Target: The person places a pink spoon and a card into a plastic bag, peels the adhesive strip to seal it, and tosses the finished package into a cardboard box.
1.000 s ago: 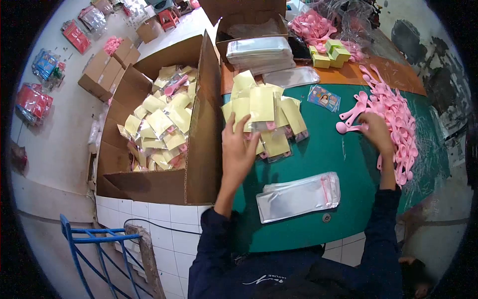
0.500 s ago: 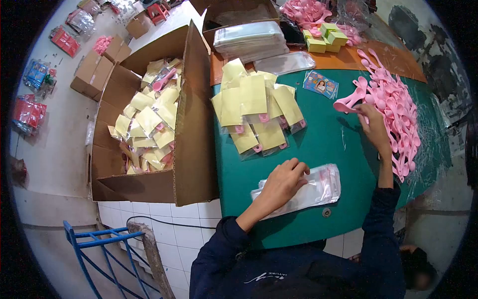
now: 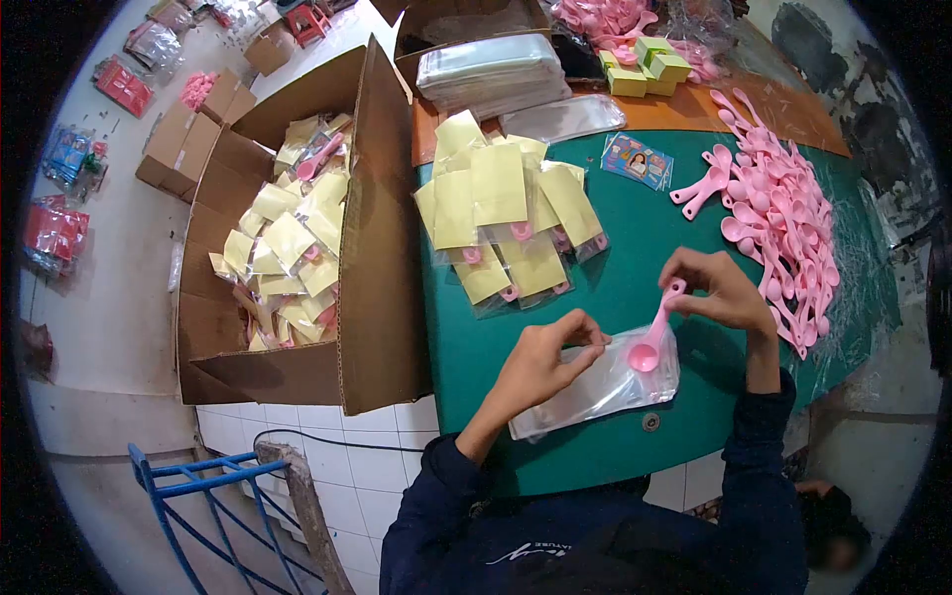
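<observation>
My right hand (image 3: 722, 290) pinches a pink measuring spoon (image 3: 645, 352) by the end of its handle. The spoon's bowl hangs down over the open-end side of a stack of clear plastic bags (image 3: 595, 397) on the green table. My left hand (image 3: 553, 359) is at the left of the stack, thumb and forefinger pinched together at the upper edge of the top bag. The pinched film is thin and hard to see. To the right lies a heap of pink spoons (image 3: 783, 218). Up and left of my hands are packed bags with yellow cards (image 3: 499, 186).
A large cardboard box (image 3: 382, 248) with packed bags stands left of the table (image 3: 476, 397). Further back are a pile of plastic sleeves (image 3: 491, 74), printed cards (image 3: 637, 162) and yellow-green boxes (image 3: 650, 67). A blue metal frame (image 3: 198, 476) stands on the floor at lower left.
My right hand has carried a spoon from the heap down and left to the bag stack. My left hand has shifted slightly, with its thumb and forefinger now pinched at the bag's edge.
</observation>
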